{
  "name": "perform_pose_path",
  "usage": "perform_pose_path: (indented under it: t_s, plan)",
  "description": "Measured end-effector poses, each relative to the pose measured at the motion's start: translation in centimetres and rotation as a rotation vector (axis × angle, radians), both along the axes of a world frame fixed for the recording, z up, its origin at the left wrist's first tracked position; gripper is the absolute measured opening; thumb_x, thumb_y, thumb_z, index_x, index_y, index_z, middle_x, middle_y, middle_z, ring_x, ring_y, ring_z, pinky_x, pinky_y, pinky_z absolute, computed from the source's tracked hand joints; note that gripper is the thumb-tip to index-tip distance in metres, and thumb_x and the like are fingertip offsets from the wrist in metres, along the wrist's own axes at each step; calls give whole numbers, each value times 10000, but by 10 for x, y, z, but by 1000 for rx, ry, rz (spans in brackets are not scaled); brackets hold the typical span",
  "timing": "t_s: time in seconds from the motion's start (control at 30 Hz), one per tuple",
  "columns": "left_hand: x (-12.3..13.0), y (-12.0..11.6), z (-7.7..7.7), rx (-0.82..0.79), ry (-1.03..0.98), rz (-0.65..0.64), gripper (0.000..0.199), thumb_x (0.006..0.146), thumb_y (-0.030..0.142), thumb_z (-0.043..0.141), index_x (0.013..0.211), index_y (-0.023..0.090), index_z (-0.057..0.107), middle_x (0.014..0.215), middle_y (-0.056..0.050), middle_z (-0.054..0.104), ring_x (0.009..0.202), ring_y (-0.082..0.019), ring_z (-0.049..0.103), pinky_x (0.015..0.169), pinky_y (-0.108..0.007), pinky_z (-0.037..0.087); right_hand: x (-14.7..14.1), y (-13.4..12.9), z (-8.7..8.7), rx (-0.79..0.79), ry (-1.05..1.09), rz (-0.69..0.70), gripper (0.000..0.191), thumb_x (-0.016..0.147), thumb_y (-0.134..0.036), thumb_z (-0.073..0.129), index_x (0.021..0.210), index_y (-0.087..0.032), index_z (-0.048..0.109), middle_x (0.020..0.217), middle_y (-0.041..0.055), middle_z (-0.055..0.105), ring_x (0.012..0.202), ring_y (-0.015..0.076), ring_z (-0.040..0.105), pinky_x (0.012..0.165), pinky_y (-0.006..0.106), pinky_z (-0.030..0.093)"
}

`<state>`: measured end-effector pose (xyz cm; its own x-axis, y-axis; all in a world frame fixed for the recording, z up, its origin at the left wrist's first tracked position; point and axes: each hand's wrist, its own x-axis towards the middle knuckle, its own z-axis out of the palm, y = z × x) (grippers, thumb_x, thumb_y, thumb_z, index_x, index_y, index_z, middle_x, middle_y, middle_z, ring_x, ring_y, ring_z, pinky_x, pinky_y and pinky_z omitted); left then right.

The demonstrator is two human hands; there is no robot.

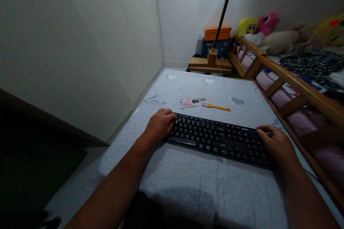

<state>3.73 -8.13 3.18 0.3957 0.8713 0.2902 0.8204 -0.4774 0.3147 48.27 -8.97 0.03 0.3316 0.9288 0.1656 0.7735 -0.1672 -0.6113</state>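
Note:
A black keyboard (215, 136) lies across the light blue bedspread, slightly lower at its right end. My left hand (160, 124) is closed around its left end, the fingers curled over the top edge. At the opposite end my right hand (276, 145) grips the upper right corner, thumb and fingers bent about it. Beyond the keyboard lie a yellow-handled brush (218, 107), a small tool with a dark handle and metal tip (198, 100), and several thin cotton swabs (189, 105).
A wooden bed rail (301, 78) runs along the right, with plush toys (282, 39) behind it. White wardrobe doors (113, 43) stand at the left. Past the bed's far edge are a wooden stand (211, 64) with a dark pole and an orange box (217, 33).

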Motion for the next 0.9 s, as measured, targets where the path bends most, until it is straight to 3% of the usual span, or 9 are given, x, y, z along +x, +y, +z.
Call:
perform_pose_path:
  t_s: [0.33, 0.57, 0.9]
  plan:
    - [-4, 2, 0, 1, 18, 113, 197, 933, 144, 538, 903, 209, 721, 960, -65, 688, 915, -222, 600, 795, -327, 492, -5, -2, 6, -27, -6, -16, 355, 715, -531, 564, 843, -229, 699, 932, 102, 689, 747, 263, 623, 760, 433, 484]
    - [-13, 4, 1, 4, 19, 171, 215, 938, 154, 518, 877, 189, 721, 940, -73, 679, 917, -231, 588, 820, -346, 487, -3, -2, 7, -38, 17, -10, 349, 718, -528, 575, 843, -229, 705, 870, 96, 688, 702, 252, 615, 716, 421, 484]
    - [-22, 7, -2, 44, 23, 229, 184, 895, 106, 555, 845, 189, 712, 921, -70, 674, 917, -232, 589, 822, -342, 489, -1, -1, 3, 3, -26, -1, 361, 722, -533, 568, 834, -222, 712, 930, 101, 685, 732, 245, 615, 736, 408, 481]
